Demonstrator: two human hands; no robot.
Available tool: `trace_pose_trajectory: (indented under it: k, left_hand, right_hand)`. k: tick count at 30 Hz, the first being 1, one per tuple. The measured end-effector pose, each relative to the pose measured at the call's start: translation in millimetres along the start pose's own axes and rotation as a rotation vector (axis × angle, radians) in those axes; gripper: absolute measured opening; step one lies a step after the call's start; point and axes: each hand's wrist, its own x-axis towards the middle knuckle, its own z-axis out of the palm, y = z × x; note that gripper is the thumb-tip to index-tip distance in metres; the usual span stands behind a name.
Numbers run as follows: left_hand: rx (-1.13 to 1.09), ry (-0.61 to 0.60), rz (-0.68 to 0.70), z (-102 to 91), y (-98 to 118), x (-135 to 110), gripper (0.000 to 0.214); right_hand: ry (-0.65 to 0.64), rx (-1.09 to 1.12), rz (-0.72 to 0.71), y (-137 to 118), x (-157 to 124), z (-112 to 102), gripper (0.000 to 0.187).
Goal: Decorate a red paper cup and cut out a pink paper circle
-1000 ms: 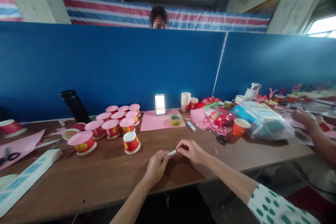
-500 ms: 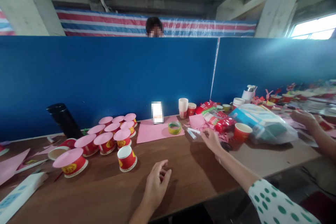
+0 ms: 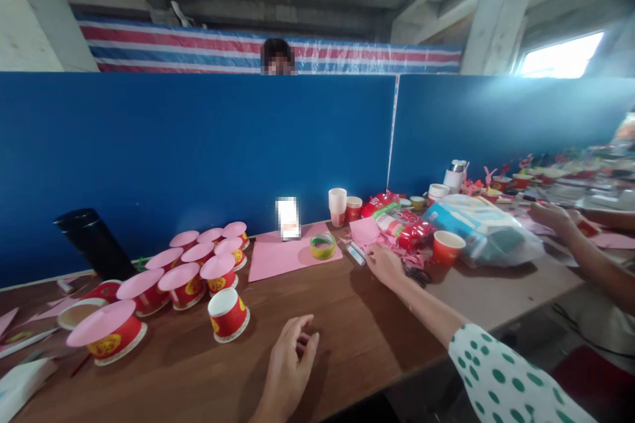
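My left hand (image 3: pixel 292 360) hovers over the front of the brown table, fingers loosely bent and thumb apart, holding nothing. Up and left of it stands a red paper cup (image 3: pixel 229 314), white end up, without a pink disc. My right hand (image 3: pixel 387 267) reaches across the table, fingertips by the end of two small white-and-blue tubes (image 3: pixel 356 253) lying side by side. Its fingers are loosely bent; contact with the tubes is hard to make out. Further left, several red cups (image 3: pixel 184 285) carry flat pink paper discs (image 3: pixel 181 275).
A roll of tape (image 3: pixel 322 246) rests on a pink sheet (image 3: pixel 278 263), with a blurred-out bright phone-like object (image 3: pixel 288 218) behind. Scissors (image 3: pixel 417 275) lie beyond my right wrist. Red packets (image 3: pixel 407 228), a plastic bag (image 3: pixel 496 231) and a black bottle (image 3: pixel 96 244) stand around. Another person's hand (image 3: pixel 553 218) is at right.
My right hand has come down closer to the white-and-blue tubes. My left hand stays nearly where it was. The whole view has shifted a little to the right.
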Motion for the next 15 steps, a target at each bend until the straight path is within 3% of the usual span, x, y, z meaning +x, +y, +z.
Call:
trace_pose_trajectory:
  k: [6,15]
  left_hand:
    - [0.033,-0.013,0.029,0.0,-0.5,-0.3,0.029]
    - [0.079,-0.026,0.111,1.8,-4.4,2.2,0.027]
  right_hand:
    - [-0.025,-0.062,0.041,-2.8,31.5,-10.7,0.024]
    - [-0.147,-0.031,0.366,22.2,85.1,-7.7,0.039]
